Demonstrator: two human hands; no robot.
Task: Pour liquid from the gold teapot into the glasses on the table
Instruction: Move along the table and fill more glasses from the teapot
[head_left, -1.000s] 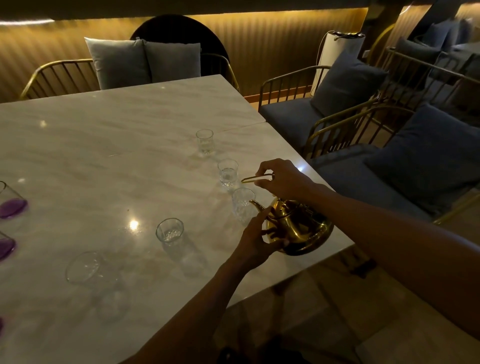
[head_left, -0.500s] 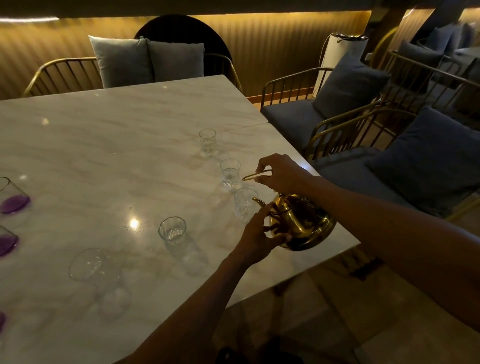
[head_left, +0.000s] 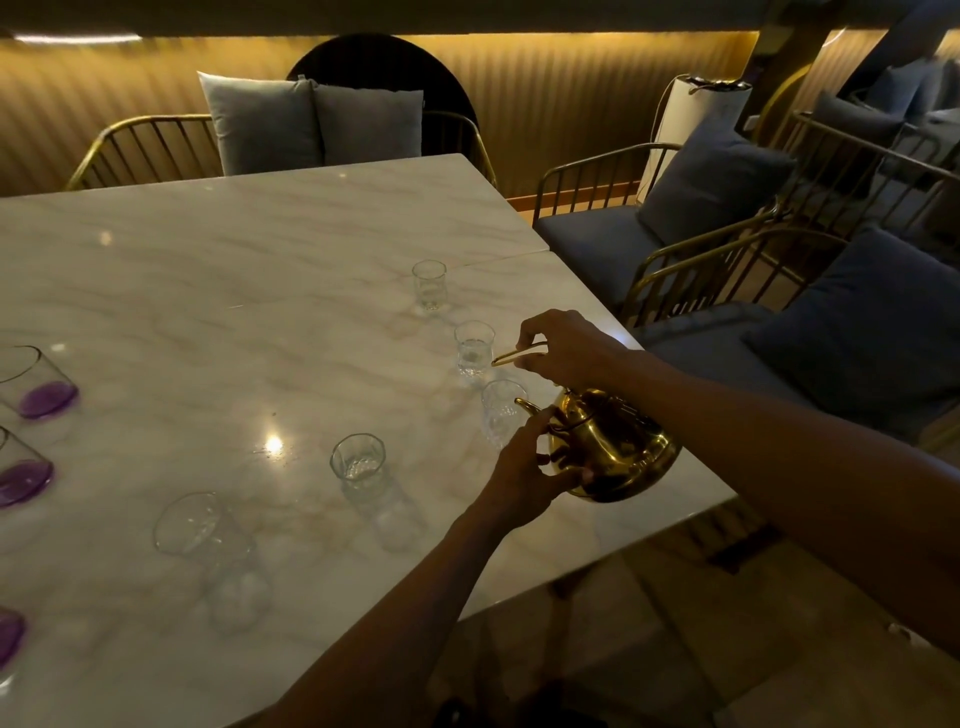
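1. Gold teapot (head_left: 613, 447): we hold it tilted at the bench (head_left: 208, 291) edge, spout at the nearest glass (head_left: 501, 413), slightly higher than before; pour seems underway.
2. Right hand (head_left: 566, 345) grips its handle; left hand (head_left: 524, 475) cups its body.

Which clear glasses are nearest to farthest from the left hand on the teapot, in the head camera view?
From the left hand on the gold teapot:
1. Glass at the spout, just above the hand.
2. Glass beside the table glare, to its left.
3. Far glass near the table seam, farthest up the table.
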